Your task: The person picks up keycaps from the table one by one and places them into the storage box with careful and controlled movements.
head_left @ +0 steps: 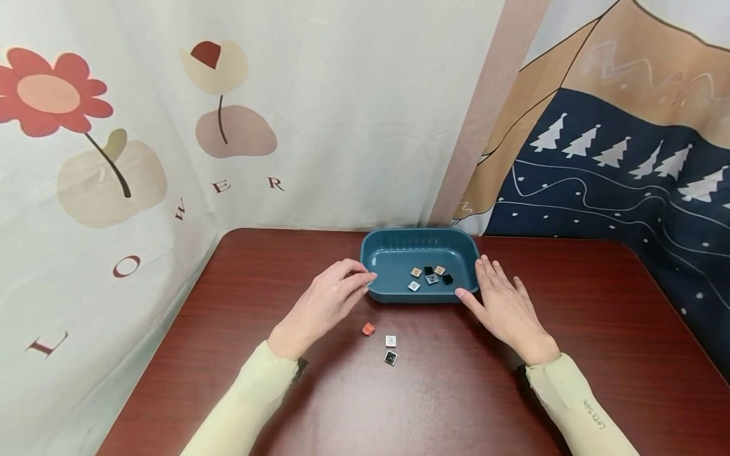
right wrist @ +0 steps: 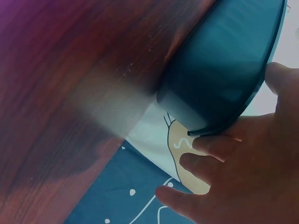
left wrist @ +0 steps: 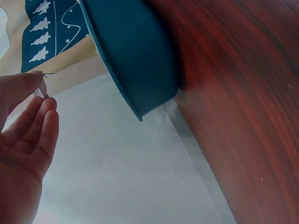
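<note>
A blue rectangular tray (head_left: 393, 296) holds several small square keycaps, among them a white keycap (head_left: 414, 286) and a tan keycap (head_left: 416, 272). At its left rim my left hand (head_left: 327, 301) pinches a small whitish piece (left wrist: 39, 92), mostly covered by the fingertips; it looks like another keycap. My right hand (head_left: 507, 308) rests against the tray's right end with fingers straight and the thumb at the front rim. On the table in front of the tray lie an orange keycap (head_left: 368, 329), a white-topped keycap (head_left: 390, 341) and a black one with a pale edge (head_left: 390, 358).
The dark red wooden table (head_left: 456, 405) carries the tray near its back edge. Behind it hangs a pale flower-printed curtain (head_left: 353, 126). A navy and tan curtain with tree prints (head_left: 604, 190) hangs at the right.
</note>
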`<state>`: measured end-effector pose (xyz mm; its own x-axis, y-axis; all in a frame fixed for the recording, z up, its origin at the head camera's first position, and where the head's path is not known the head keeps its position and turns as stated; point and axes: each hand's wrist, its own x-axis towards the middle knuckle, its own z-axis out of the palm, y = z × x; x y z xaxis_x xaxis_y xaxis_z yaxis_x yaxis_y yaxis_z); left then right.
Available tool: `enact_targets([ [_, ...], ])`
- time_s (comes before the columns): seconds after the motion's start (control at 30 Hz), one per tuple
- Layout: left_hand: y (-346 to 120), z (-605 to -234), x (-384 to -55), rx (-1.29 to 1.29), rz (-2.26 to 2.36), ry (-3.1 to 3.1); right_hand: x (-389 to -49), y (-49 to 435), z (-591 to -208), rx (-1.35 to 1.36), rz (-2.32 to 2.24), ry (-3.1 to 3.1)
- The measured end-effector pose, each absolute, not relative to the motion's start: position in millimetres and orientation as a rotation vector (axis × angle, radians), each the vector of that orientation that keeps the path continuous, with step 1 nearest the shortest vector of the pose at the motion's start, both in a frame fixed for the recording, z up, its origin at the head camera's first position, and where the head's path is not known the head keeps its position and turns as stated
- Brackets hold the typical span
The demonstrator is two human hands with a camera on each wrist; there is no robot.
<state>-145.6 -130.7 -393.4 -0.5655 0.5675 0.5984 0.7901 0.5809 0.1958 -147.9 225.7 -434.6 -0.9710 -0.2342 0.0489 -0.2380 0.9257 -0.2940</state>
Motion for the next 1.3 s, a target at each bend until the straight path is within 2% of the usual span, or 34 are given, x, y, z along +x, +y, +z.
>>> enact_targets([
  [0.33, -116.3, -392.0, -155.3, -1.103, -0.615, -2.34, -148.8, 225.6, -434.5, 0.374, 0.49, -3.073],
  [1.3, -81.5, -405.5, -193.8, -0.945, -0.502, -2.678, -147.6, 224.9, -432.3, 0.366, 0.491, -3.091],
])
